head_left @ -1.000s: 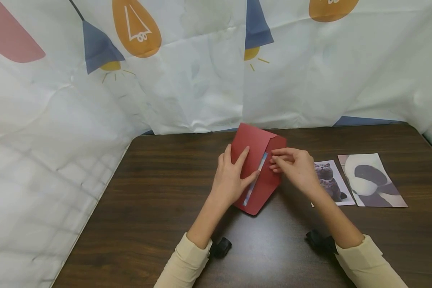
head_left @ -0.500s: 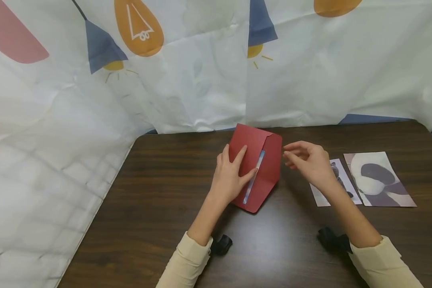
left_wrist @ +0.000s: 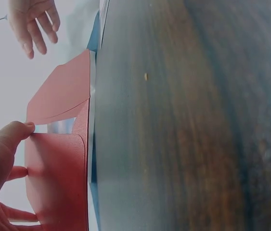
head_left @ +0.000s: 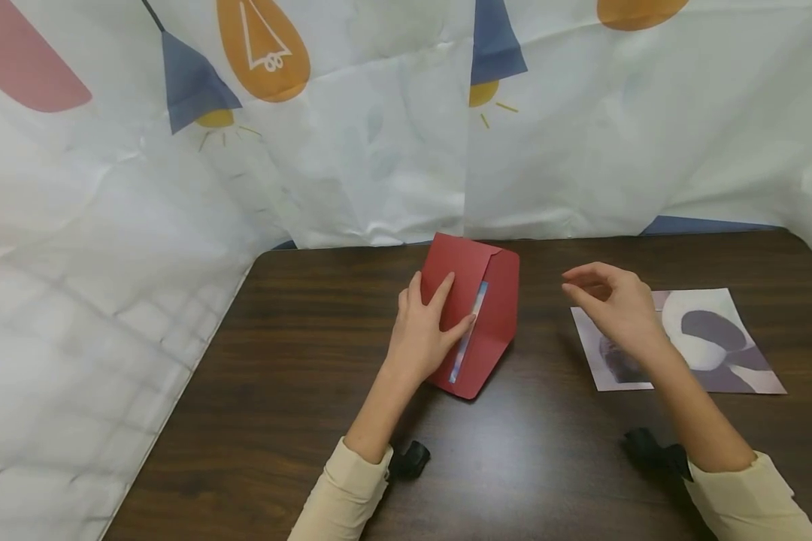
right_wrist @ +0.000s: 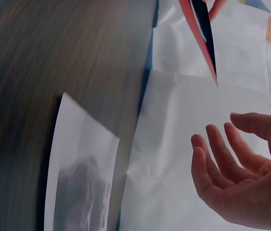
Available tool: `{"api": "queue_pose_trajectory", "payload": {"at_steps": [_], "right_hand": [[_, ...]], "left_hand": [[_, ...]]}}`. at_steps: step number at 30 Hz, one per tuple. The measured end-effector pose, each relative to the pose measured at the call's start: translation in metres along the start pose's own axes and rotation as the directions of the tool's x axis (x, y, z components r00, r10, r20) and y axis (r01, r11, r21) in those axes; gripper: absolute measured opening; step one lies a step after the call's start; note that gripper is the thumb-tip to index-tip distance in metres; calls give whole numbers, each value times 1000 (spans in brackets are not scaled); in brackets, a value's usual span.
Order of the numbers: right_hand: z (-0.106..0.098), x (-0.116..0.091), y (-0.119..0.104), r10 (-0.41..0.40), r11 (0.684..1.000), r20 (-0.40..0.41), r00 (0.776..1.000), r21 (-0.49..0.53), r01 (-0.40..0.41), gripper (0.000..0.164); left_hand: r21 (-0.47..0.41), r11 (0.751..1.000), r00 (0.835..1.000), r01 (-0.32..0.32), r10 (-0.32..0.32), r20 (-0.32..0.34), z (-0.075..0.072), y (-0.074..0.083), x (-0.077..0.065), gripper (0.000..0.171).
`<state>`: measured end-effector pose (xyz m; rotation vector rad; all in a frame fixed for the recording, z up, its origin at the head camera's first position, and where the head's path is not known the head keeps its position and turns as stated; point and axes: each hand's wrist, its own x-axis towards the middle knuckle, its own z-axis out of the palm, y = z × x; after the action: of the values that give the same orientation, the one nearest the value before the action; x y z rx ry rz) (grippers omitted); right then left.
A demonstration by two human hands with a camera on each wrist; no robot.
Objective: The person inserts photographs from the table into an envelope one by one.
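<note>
My left hand [head_left: 416,338] rests with spread, mostly straight fingers on a red envelope [head_left: 460,259]. The envelope's flap [left_wrist: 65,89] is raised. A narrow bluish strip of a card or picture [head_left: 458,364] shows in the envelope's opening, and my left thumb touches the pocket edge beside it. To the right, my right hand [head_left: 619,312] hovers with loosely bent fingers and holds nothing. Below it lies a cat photo [head_left: 587,342], partly hidden by the hand and arm. In the right wrist view, that photo [right_wrist: 84,192] is below the right hand [right_wrist: 241,178].
A larger picture of a black-and-white plush-like animal [head_left: 710,338] lies on the right, beside the cat photo. Everything rests on a dark wooden table [head_left: 298,391]. A white printed cloth [head_left: 379,150] hangs behind the table and along its left side.
My right hand has left the envelope's flap and moved right, over the cat photo. The left hand stays on the envelope, which has shifted slightly left.
</note>
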<state>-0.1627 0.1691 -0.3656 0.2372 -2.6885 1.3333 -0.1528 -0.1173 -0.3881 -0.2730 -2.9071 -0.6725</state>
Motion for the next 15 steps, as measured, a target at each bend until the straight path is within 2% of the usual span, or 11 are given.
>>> {"api": "queue_pose_trajectory", "payload": {"at_steps": [15], "right_hand": [[-16,1,25,-5,997,8,1000,-72,6,30]], "left_hand": [[4,1000,1000,17,-17,3,0,0,0,75]]}}
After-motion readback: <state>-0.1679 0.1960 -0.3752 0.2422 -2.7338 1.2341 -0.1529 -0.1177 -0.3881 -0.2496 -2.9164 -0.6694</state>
